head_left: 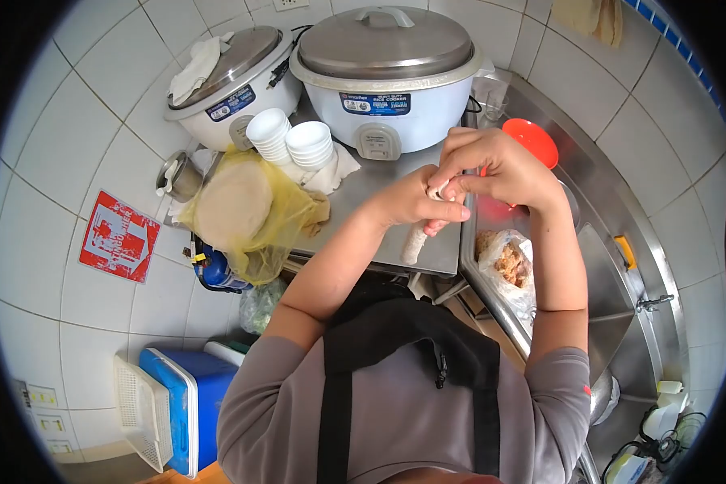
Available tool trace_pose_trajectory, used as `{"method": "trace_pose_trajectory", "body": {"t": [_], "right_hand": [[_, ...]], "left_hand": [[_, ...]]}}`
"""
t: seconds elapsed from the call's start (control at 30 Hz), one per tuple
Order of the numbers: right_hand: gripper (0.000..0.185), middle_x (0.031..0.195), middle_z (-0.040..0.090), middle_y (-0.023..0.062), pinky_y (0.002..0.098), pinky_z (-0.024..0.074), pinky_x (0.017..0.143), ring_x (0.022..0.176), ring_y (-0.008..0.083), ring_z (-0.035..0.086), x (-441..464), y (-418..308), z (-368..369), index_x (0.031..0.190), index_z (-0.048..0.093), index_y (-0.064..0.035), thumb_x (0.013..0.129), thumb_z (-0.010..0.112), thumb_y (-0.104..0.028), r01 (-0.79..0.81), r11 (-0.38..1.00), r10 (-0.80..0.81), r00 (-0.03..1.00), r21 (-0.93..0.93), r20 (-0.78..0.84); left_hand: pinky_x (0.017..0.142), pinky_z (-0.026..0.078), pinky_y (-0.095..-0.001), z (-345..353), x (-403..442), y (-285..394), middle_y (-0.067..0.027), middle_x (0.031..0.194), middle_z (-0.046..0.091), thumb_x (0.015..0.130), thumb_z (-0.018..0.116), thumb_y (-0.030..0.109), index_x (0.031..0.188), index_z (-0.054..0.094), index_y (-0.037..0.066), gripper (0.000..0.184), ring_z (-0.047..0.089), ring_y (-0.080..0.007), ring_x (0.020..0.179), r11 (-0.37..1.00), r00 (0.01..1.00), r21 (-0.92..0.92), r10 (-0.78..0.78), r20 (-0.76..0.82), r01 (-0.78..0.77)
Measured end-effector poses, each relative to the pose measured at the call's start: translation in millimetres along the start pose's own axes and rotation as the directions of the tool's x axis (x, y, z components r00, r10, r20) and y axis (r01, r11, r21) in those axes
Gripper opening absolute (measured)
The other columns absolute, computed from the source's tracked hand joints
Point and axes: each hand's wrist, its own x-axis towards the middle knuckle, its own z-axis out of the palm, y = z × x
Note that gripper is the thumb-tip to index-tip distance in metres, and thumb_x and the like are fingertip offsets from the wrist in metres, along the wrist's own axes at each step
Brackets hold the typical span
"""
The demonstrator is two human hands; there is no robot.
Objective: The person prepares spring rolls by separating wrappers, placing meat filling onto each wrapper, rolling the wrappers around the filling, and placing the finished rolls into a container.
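Pinched at its top by your right hand point(496, 165) and clasped by your left hand point(405, 196), the pale roll point(414, 244) looks formed below, unfinished above.

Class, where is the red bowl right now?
In the head view, the red bowl is toward the right, just beyond the right hand and right of the larger rice cooker.

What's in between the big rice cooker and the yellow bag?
Two stacks of white cups and a pale cloth lie between the big rice cooker and the yellow plastic bag, in the head view.
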Motion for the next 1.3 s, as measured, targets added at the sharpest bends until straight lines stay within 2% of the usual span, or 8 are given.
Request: {"method": "trace_pose_trajectory", "body": {"t": [0.33, 0.47, 0.67, 0.77, 0.87, 1.0, 1.1, 1.3], "right_hand": [[0.018, 0.072, 0.059, 0.0064, 0.0324, 0.0462, 0.067, 0.081, 0.0239, 0.056, 30.0, -11.9, -2.0, 0.075, 0.066, -0.0022, 0.062, 0.06, 0.008, -0.108, 0.973, 0.155, 0.962, -0.205, 0.225], [0.009, 0.066, 0.051, 0.002, 0.0332, 0.0425, 0.063, 0.08, 0.0209, 0.05, 44.9, -0.2, 11.8, 0.064, 0.056, -0.0027, 0.061, 0.063, 0.002, -0.047, 0.952, 0.111, 0.974, -0.302, 0.197], [0.013, 0.069, 0.055, 0.0049, 0.0375, 0.0437, 0.066, 0.084, 0.0237, 0.053, 53.5, 12.5, 40.4, 0.067, 0.052, -0.0037, 0.063, 0.064, -0.002, 0.016, 0.722, 0.037, 0.997, -0.692, 0.062], [0.009, 0.073, 0.06, 0.0072, 0.0382, 0.0455, 0.069, 0.086, 0.025, 0.055, 58.3, 23.5, 36.1, 0.072, 0.058, -0.0025, 0.067, 0.065, -0.005, -0.153, 0.8, 0.182, 0.983, -0.58, -0.008], [0.014, 0.078, 0.063, 0.0084, 0.0389, 0.0468, 0.072, 0.087, 0.0263, 0.056, 43.6, 17.6, 18.6, 0.082, 0.065, -0.0015, 0.071, 0.066, -0.01, -0.147, 0.965, 0.111, 0.979, -0.217, -0.169], [0.021, 0.084, 0.063, 0.007, 0.037, 0.0454, 0.077, 0.086, 0.0254, 0.053, 35.6, 15.0, 49.5, 0.087, 0.067, -0.0011, 0.075, 0.065, -0.018, -0.101, 0.855, -0.027, 0.971, -0.509, -0.239], [0.023, 0.092, 0.059, 0.0075, 0.0358, 0.042, 0.081, 0.088, 0.0247, 0.05, 37.7, 17.3, 61.9, 0.085, 0.067, -0.0009, 0.077, 0.064, -0.022, -0.159, 0.825, -0.017, 0.953, -0.543, -0.304], [0.032, 0.103, 0.053, 0.0094, 0.0363, 0.0367, 0.089, 0.099, 0.0252, 0.048, 42.7, 30.4, 62.4, 0.091, 0.067, -0.0014, 0.078, 0.066, -0.03, -0.218, 0.815, 0.064, 0.955, -0.537, -0.29]], "left_hand": [[0.039, 0.037, -0.0226, -7.9, -1.2, -10.4, 0.0021, 0.051, 0.048, 0.076, 0.067, 0.008, 0.068, 0.053, 0.006, 0.017, 0.046, -0.0072, 0.041, 0.993, 0.988, 0.076, 0.099, -0.119, -0.091], [0.039, 0.036, -0.0229, -7.1, -0.3, -11.2, 0.003, 0.052, 0.047, 0.075, 0.066, 0.006, 0.068, 0.053, 0.006, 0.015, 0.046, -0.0071, 0.042, 0.993, 0.96, 0.103, 0.089, -0.264, -0.064], [0.041, 0.036, -0.0233, -21.1, -2.6, -22.3, 0.001, 0.055, 0.05, 0.073, 0.065, 0.003, 0.071, 0.052, 0.005, 0.013, 0.046, -0.0075, 0.044, 0.966, 0.889, 0.247, 0.177, -0.423, -0.074], [0.042, 0.037, -0.0237, -31.8, 0.4, -28.9, -0.0013, 0.057, 0.05, 0.074, 0.06, -0.004, 0.083, 0.053, 0.002, 0.013, 0.045, -0.0082, 0.044, 0.962, 0.838, 0.266, 0.195, -0.51, -0.062], [0.046, 0.039, -0.0221, -34.1, 1.9, -12.3, 0.0002, 0.063, 0.052, 0.076, 0.059, -0.003, 0.083, 0.053, 0.004, 0.012, 0.047, -0.0067, 0.05, 0.963, 0.802, 0.268, 0.169, -0.572, -0.011], [0.051, 0.038, -0.0188, -48.2, 4.7, -21.4, 0.0025, 0.068, 0.051, 0.081, 0.053, -0.001, 0.075, 0.048, 0.006, 0.01, 0.045, -0.0028, 0.062, 0.923, 0.703, 0.33, 0.367, -0.61, -0.195], [0.051, 0.038, -0.0188, -45.4, 8.6, -26.8, 0.0022, 0.07, 0.051, 0.082, 0.053, -0.001, 0.077, 0.05, 0.005, 0.008, 0.045, -0.0028, 0.062, 0.899, 0.591, 0.354, 0.437, -0.678, -0.258], [0.048, 0.037, -0.0189, -46.0, 15.8, -37.3, 0.0017, 0.071, 0.052, 0.085, 0.057, 0.005, 0.083, 0.054, 0.005, 0.003, 0.045, -0.0032, 0.057, 0.781, 0.524, 0.569, 0.608, -0.597, -0.257]]}}
